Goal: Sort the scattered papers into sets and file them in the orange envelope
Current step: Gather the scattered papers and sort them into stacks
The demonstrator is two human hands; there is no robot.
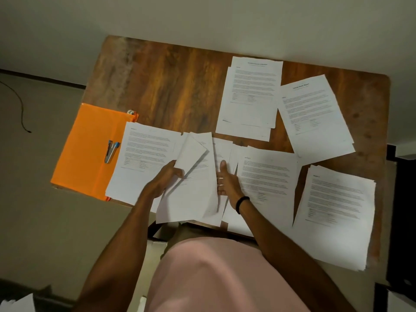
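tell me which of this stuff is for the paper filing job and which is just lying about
For the job: orange envelope; paper piles on the table; sheets the left hand grips.
Lying about: stapler on the envelope; black cable on the floor.
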